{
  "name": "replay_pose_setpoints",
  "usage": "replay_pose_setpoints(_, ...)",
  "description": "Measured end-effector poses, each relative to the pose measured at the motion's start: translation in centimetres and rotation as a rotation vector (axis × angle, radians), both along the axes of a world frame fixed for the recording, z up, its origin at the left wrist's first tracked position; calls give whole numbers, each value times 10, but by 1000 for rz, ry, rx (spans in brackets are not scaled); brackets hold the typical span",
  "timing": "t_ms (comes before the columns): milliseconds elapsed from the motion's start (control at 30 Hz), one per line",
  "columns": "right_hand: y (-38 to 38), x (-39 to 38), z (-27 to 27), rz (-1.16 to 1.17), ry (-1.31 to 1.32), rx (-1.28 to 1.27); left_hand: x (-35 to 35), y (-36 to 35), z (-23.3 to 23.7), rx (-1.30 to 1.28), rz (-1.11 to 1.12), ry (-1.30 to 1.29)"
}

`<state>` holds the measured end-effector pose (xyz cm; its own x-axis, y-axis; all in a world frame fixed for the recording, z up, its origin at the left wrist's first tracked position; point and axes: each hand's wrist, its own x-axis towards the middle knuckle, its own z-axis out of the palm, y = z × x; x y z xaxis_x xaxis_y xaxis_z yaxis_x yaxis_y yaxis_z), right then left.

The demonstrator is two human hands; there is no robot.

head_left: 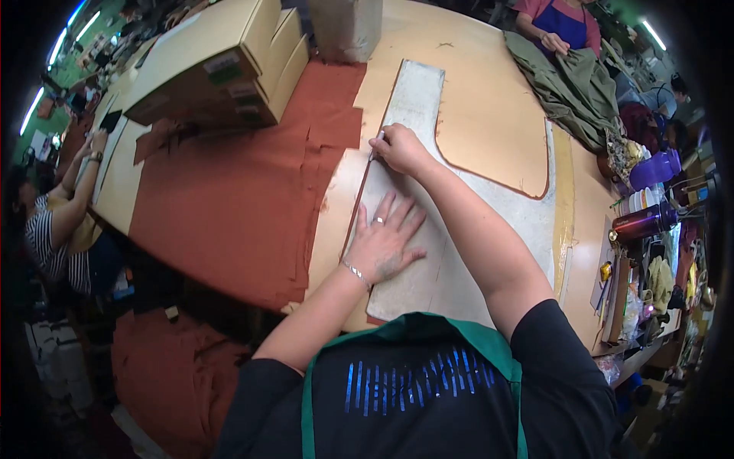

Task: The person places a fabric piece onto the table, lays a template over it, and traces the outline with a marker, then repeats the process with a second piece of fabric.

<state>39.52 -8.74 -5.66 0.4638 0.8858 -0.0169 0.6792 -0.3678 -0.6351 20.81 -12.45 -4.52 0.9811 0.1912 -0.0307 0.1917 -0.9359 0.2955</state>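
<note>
A large greyish-white pattern template [419, 96] with a long arm and a curved cut-out lies flat on the table. A thin border of rust-coloured cloth shows along its edges from underneath. My left hand [386, 239] presses on the template with its fingers spread, a ring and a bracelet on it. Farther up the same left edge, my right hand [403, 150] is closed in a pinch on a slim, pale, pen-like marker [374, 147], its tip down at the template's edge. Most of the marker is hidden by my fingers.
Rust-coloured cloth [229, 206] covers the table on the left, with cardboard boxes [206, 69] on it. More rust cloth [176, 367] lies below. Bottles [646, 222] and tools crowd the right edge. One person [61, 222] works at left, another [562, 30] handles olive cloth [566, 88].
</note>
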Motion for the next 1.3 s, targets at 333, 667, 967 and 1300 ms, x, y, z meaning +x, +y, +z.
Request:
replay_pose_setpoints(333,57,98,22,-178,-106,2,2,4,-4,-27,-26,-28)
replay_pose_setpoints(667,107,180,11,-411,-116,118,4,8,-10,59,-42,-67)
replay_pose_setpoints(967,99,209,-33,-543,271,749,17,13,7,-30,6,-41)
replay_pose_setpoints(1300,99,214,-31,-491,234,569,220,106,-12,119,284,-151)
